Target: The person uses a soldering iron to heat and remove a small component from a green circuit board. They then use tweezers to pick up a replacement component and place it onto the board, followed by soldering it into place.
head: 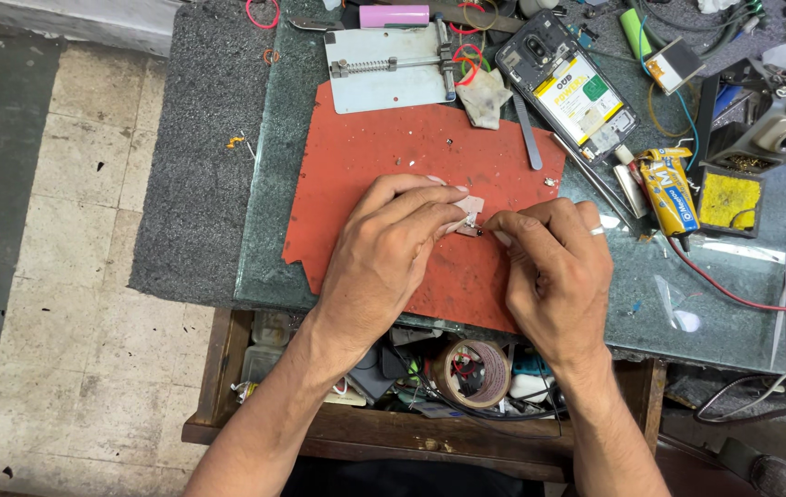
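Nearest the camera, an open wooden drawer (393,433) below the bench edge holds a roll of brown tape (473,372) among loose cables and small parts. Above it, both hands meet over a red work mat (356,175) laid on the green bench top (724,322). Left hand (384,262): fingers curled, fingertips pinching a small pale component (471,213) against the mat. Right hand (554,267): ring on one finger, thumb and forefinger closed at the component's right edge; whether they grip a fine tool or the part itself cannot be told. The component lies near the mat's centre, mostly hidden by the fingertips.

Beyond the hands: metal tweezers (528,129) at the mat's edge, a yellow glue tube (671,190), a crumpled cloth (485,97), a metal board-holding clamp plate (388,69), and an opened phone (566,83) with its back removed and battery exposed. A soldering stand (728,198) with yellow sponge sits at far right.

Judged progress: phone already opened, small part out and being worked; reassembly appears not yet begun.
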